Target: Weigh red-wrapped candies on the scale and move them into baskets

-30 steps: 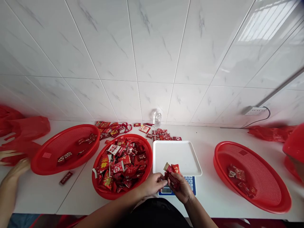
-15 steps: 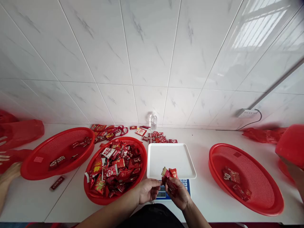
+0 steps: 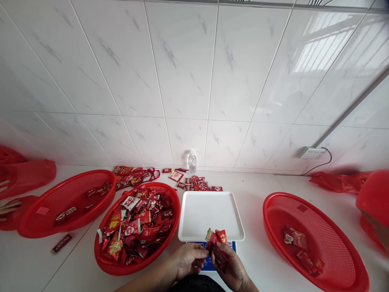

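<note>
My right hand (image 3: 233,267) is closed around a few small red snack packets (image 3: 217,247), one with a gold end sticking up. Beside it, my left hand (image 3: 190,259) has curled fingers, with thumb and forefinger pinched at the packets' left edge; what lies between them is too small to make out. Both hands are over the blue keypad of a weighing scale (image 3: 209,265), just in front of its white tray (image 3: 209,215). To the left of my left hand stands a red basket (image 3: 174,227) heaped with mixed red packets.
A red basket (image 3: 343,243) with several packets stands on the right, another red basket (image 3: 33,229) on the left. Behind the tray lie loose packets (image 3: 199,184) and a clear bottle (image 3: 191,162). People with red bags are at both sides. A power strip (image 3: 312,152) is by the wall.
My view has tilted up and shifted slightly, so everything sits lower in the picture. Both hands keep nearly the same pose at the packets. The hand at far left has drawn back from the left basket.
</note>
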Tool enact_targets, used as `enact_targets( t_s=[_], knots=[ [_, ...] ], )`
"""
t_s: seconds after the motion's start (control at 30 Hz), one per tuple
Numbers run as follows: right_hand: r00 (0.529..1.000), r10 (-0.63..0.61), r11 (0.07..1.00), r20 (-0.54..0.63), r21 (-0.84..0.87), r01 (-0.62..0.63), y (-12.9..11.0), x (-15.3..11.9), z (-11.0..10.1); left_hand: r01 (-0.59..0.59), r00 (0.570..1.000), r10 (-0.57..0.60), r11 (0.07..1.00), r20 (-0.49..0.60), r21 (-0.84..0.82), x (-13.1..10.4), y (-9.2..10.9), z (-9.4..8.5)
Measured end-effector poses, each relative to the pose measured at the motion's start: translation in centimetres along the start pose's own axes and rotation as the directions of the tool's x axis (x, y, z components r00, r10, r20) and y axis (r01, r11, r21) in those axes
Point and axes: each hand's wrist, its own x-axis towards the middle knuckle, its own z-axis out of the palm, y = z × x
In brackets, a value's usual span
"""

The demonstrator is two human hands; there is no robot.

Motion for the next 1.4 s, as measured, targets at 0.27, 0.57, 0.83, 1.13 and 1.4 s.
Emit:
enact_targets(
  t_s=[0.27,0.57,0.83,1.13,1.4],
  knots=[
    [0.999,0.038,0.999,-0.007,-0.022,-0.039,-2.5,-0.4,-1.4,-0.053,0.994,0.053,0.999,-0.094,0.002,1.2,-0.4,2.3],
    [0.994,0.081,0.992,0.073,-0.099,-0.074,-4.4,-1.0,-3.0,-0.324,0.889,0.406,0.884,-0.210,0.337,1.8,0.1,2.0],
    [0.988,0.114,0.981,0.108,-0.168,-0.095,-4.9,-1.6,-4.8,-0.164,0.416,0.832,0.466,-0.368,0.869,2.3,5.4,-7.4],
    [0.993,0.115,0.960,0.028,-0.261,-0.104,-5.7,-1.6,-5.4,-0.057,0.721,0.471,0.770,-0.507,0.635,3.8,4.7,-11.8],
    [0.995,0.095,0.968,0.043,-0.237,-0.083,-6.7,-1.0,-4.6,0.102,0.649,0.603,0.537,-0.465,0.838,5.4,2.8,-10.1]
  ],
)
